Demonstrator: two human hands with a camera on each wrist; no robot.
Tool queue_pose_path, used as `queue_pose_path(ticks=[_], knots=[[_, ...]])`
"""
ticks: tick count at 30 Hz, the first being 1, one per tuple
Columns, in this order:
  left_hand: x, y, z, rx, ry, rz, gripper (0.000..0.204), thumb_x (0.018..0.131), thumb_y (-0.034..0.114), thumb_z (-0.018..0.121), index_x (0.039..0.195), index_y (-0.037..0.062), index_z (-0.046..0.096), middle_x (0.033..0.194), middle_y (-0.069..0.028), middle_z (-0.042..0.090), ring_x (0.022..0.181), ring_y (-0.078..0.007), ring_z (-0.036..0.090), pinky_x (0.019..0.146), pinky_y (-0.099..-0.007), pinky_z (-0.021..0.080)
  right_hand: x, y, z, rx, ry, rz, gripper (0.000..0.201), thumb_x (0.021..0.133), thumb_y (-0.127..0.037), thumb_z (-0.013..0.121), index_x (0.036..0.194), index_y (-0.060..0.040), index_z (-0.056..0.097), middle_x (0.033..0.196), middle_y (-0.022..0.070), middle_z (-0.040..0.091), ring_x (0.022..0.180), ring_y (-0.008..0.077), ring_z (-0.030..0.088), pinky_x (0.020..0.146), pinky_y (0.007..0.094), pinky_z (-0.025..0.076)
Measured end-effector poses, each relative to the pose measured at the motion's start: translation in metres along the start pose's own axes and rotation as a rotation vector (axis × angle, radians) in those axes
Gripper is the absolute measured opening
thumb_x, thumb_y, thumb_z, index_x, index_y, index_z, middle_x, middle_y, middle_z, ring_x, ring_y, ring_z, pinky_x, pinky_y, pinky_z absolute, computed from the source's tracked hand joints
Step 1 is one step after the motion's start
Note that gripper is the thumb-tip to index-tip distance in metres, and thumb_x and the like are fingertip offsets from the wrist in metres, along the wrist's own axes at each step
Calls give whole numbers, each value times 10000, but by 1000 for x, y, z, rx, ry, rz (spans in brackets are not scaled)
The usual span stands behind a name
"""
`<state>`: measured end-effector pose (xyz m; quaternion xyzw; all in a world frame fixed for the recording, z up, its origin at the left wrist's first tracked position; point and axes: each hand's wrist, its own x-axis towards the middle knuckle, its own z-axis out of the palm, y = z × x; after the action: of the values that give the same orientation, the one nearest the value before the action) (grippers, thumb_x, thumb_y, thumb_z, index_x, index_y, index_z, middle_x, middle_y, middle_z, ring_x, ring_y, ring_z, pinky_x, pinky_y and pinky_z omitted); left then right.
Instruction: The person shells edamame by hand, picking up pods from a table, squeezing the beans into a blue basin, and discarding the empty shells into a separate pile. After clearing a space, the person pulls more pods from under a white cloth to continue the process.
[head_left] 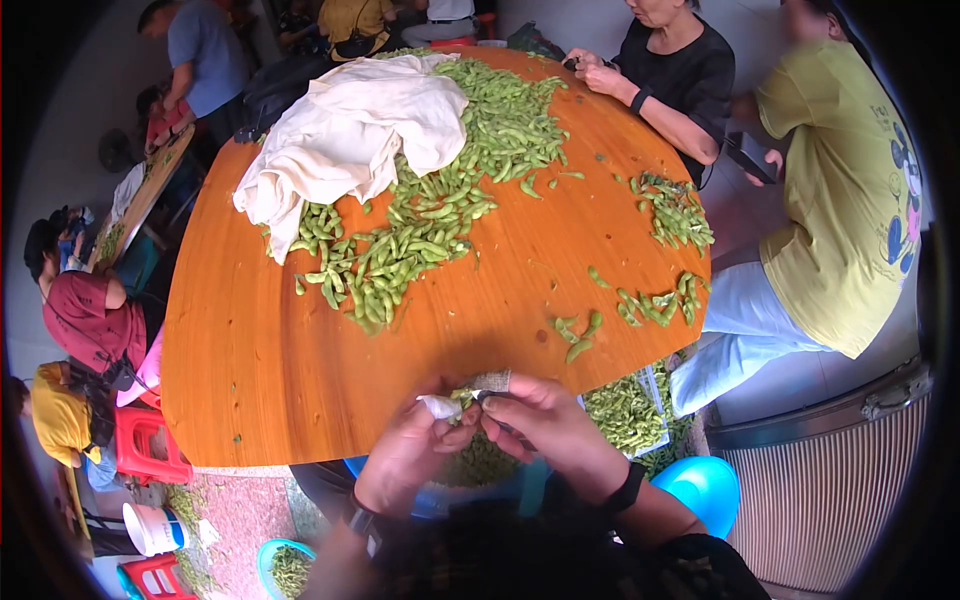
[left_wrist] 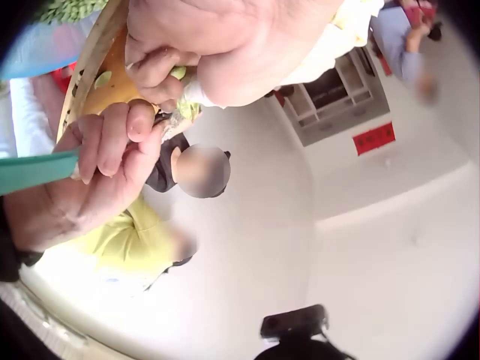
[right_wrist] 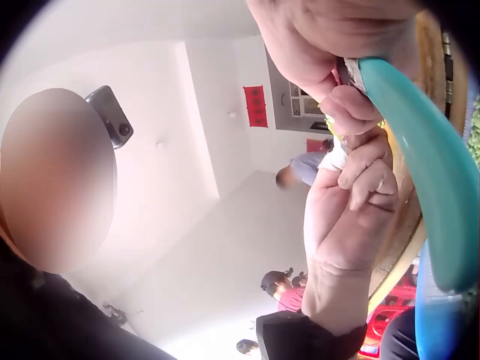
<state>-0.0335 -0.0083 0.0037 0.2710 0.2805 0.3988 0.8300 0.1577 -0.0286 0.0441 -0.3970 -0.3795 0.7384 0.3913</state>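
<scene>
Over the near table edge in the head view, my left hand (head_left: 405, 450) pinches a green pod (head_left: 463, 397), which also shows in the left wrist view (left_wrist: 187, 111). White material (head_left: 440, 407) wraps a digit of that hand. My right hand (head_left: 545, 415) meets it at the pod, fingers curled round a tool with a teal handle (right_wrist: 427, 172). The tool's working end is mostly hidden between the hands. In the right wrist view, the left hand (right_wrist: 352, 202) lies below the right hand (right_wrist: 337, 37).
Green pods (head_left: 400, 250) lie heaped on the wooden table (head_left: 240, 350), partly under a white cloth (head_left: 350, 120). Smaller groups (head_left: 675, 210) lie at the right. Below are a crate of pods (head_left: 625, 415), a blue basin (head_left: 705, 492) and red stools (head_left: 150, 450). People surround the table.
</scene>
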Motion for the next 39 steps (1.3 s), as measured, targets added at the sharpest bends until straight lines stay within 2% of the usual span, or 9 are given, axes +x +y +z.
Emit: queue_pose_path(ticks=[6,10,13,16,20,23,26,36,39], knots=[[-12,-1,12,-151,-61,-88,274,937,179,530,1170,36,514,881,-40,544,655,-62,413,565,-183,343,-1,2,-8,9,26,-23,188,992,-186,542,1114,-77,634,710,-27,581,511,37,488,428,182,347],[-38,4,36,399,110,-148,291,948,110,501,1222,40,569,827,-9,508,650,-59,407,560,-190,315,-3,-12,-39,-33,196,-71,209,978,-133,542,1154,-67,634,704,-17,595,554,38,528,459,206,403],[-46,-2,17,694,13,-280,281,956,74,481,1203,21,603,898,-26,587,794,-97,538,697,-232,430,-1,-5,-56,-571,520,-420,226,936,-76,561,1150,-44,625,706,61,623,585,146,603,524,285,477],[-48,-25,-14,1295,-62,123,259,939,87,547,1182,26,616,1101,-69,678,993,-190,632,872,-312,479,-14,2,-43,-988,326,-560,219,860,-39,601,1078,-42,610,779,193,619,712,397,627,626,388,516],[-55,8,7,1370,-68,26,166,912,71,586,1051,13,655,939,-74,684,872,-178,644,788,-293,498,-10,32,-22,-1072,187,-738,112,854,-32,593,964,-9,582,789,189,612,697,397,625,606,452,511],[-33,43,34,1396,328,355,75,843,49,671,872,-2,625,762,-76,605,692,-159,597,632,-280,473,-19,40,-9,-1108,99,-595,62,863,-54,579,893,-3,559,752,185,605,675,386,623,588,466,506],[13,63,16,1717,700,583,130,815,101,681,907,13,657,835,-138,626,707,-308,642,643,-376,506,-20,51,-6,-1024,-62,-543,111,895,-107,552,864,0,557,698,196,592,641,377,623,563,465,501],[43,70,-7,1899,775,549,130,822,137,646,895,30,632,930,-185,627,752,-405,623,686,-459,524,-13,37,-12,-833,1,-608,240,889,-31,549,1120,-7,605,802,196,636,680,407,627,600,425,522],[22,56,5,1821,621,613,169,859,106,635,1009,31,614,905,-161,663,727,-323,674,644,-397,540,-1,25,-9,-661,93,-579,238,926,-48,531,1153,-13,597,761,138,638,584,302,628,554,355,511]])
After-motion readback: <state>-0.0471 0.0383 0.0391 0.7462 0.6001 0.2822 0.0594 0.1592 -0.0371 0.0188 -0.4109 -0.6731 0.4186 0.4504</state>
